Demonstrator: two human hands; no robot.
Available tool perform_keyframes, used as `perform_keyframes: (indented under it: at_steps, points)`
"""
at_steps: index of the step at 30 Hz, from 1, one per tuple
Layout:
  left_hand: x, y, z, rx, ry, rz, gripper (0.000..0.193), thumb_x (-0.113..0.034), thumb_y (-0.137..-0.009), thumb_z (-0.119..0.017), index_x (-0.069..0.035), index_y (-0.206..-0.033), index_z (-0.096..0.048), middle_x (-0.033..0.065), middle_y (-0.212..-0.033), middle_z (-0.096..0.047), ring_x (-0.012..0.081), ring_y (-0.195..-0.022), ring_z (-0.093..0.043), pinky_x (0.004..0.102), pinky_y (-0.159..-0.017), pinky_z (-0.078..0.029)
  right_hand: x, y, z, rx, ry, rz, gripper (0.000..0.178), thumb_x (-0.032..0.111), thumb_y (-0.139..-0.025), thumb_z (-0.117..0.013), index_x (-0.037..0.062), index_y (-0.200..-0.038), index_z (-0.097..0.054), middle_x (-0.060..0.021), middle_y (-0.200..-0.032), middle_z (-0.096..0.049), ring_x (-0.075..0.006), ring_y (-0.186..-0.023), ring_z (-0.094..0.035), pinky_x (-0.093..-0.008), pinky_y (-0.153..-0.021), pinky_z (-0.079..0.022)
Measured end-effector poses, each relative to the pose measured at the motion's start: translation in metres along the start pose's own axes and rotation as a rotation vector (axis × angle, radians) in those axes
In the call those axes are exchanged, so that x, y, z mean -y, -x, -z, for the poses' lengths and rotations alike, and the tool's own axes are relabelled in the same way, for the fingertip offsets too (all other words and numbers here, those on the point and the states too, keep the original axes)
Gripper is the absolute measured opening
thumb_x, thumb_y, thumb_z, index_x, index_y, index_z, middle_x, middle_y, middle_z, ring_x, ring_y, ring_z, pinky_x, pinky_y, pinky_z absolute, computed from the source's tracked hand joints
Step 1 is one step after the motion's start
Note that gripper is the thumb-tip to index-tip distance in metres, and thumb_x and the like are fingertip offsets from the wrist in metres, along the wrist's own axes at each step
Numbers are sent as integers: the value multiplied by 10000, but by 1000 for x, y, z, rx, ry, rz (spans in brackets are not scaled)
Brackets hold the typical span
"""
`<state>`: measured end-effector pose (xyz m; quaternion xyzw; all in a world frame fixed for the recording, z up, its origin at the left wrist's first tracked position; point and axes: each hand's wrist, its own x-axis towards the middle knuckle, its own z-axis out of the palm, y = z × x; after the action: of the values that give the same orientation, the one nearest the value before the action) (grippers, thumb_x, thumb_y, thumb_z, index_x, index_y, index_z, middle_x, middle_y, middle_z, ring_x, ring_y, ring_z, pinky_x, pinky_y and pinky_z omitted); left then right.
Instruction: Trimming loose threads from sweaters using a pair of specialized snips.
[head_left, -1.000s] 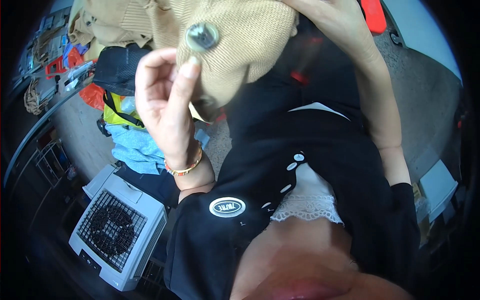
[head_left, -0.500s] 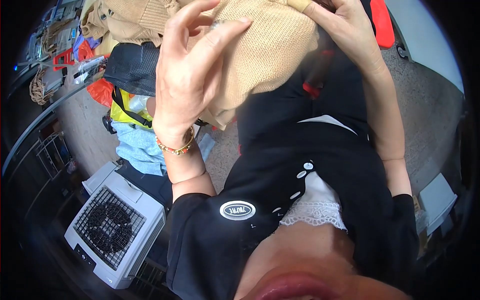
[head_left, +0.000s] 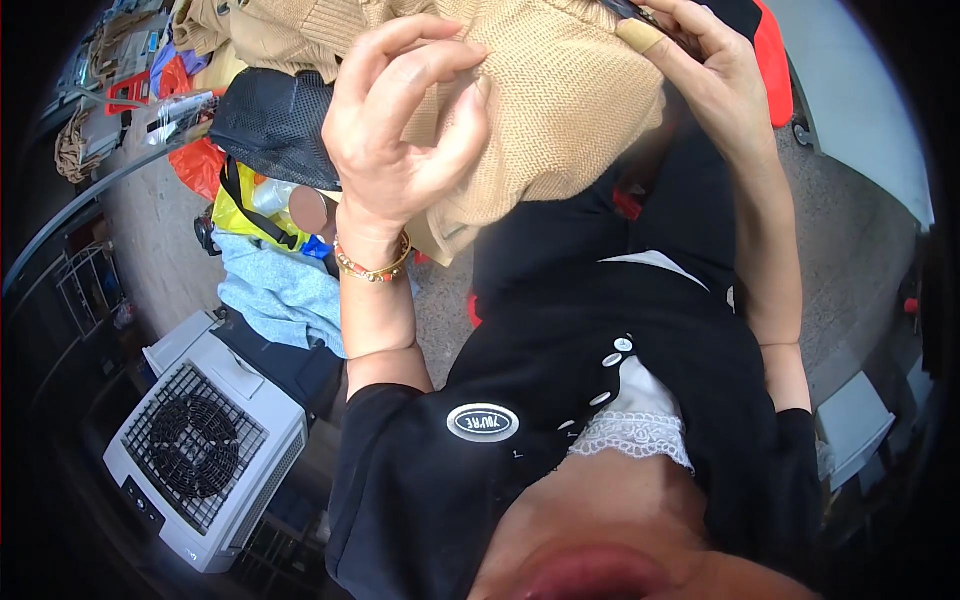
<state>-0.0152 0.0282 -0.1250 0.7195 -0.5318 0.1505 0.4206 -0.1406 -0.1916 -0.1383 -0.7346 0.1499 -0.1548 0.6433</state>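
A tan knitted garment point(head_left: 560, 110) spreads across the top middle, over my lap. My left hand point(head_left: 390, 130), with a beaded bracelet point(head_left: 372, 268) at the wrist, hovers over its left part. The fingers there are bent, thumb and forefinger tips a little apart, and I see nothing between them. My right hand point(head_left: 715, 75) is at the garment's upper right edge, its fingers curled round a dark slender thing point(head_left: 622, 9) whose kind I cannot make out. A yellowish covering point(head_left: 640, 36) wraps the right thumb tip. The picture's top edge cuts off part of the garment.
More tan knitwear point(head_left: 290, 35) lies at the upper left beside a black mesh item point(head_left: 275, 120). Below are a yellow bag point(head_left: 248, 215), light blue cloth point(head_left: 275, 290) and a white-and-black air cooler point(head_left: 195, 445). A pale panel point(head_left: 860, 100) with a caster stands at the right.
My left hand has shifted right and down slightly, its forefinger and thumb now more bent. The garment's right part has moved right. The right hand moved slightly lower, and the dark slender thing now shows.
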Motion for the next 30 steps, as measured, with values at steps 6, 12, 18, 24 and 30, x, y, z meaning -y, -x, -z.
perform_keyframes:
  at_steps: [6, 12, 18, 24, 30]
  points:
    - [0, 4, -2, 28, 168, 92, 260, 85, -746, -722, 31, -998, -692, 152, -1096, -630, 156, -952, -660, 222, -778, -577, 1, 0, 1, -19, -34, 19, 302, 44, -900, -674, -65, -1176, -617, -35, -991, -665, -80, -885, -604, -216, -793, -495]
    - [6, 7, -2, 10, 293, 146, 248, 103, -754, -714, 47, -993, -685, 154, -1093, -633, 157, -946, -663, 232, -779, -578, 2, 0, 1, -14, -40, 8, 304, 50, -900, -676, -60, -1177, -619, -36, -1000, -666, -80, -889, -604, -216, -792, -494]
    - [8, -4, 10, 107, 330, 136, 230, 106, -751, -721, 57, -974, -697, 159, -1068, -653, 154, -923, -667, 230, -764, -573, 8, 1, 1, -14, 12, -12, 298, 54, -894, -683, -52, -1167, -629, -19, -974, -659, -70, -855, -592, -205, -758, -479]
    - [9, -9, 16, 203, 311, 135, 221, 109, -749, -728, 55, -963, -710, 159, -1056, -660, 158, -911, -670, 235, -765, -573, 7, 0, 0, -10, -5, 3, 296, 58, -894, -684, -47, -1166, -632, -14, -972, -657, -67, -851, -587, -205, -752, -477]
    - [11, -7, 16, 181, 381, 202, 203, 106, -767, -721, 44, -961, -720, 152, -1040, -670, 167, -933, -663, 248, -789, -558, 5, 0, 1, 7, -36, 17, 295, 57, -895, -684, -46, -1166, -628, -18, -977, -659, -73, -856, -590, -210, -761, -482]
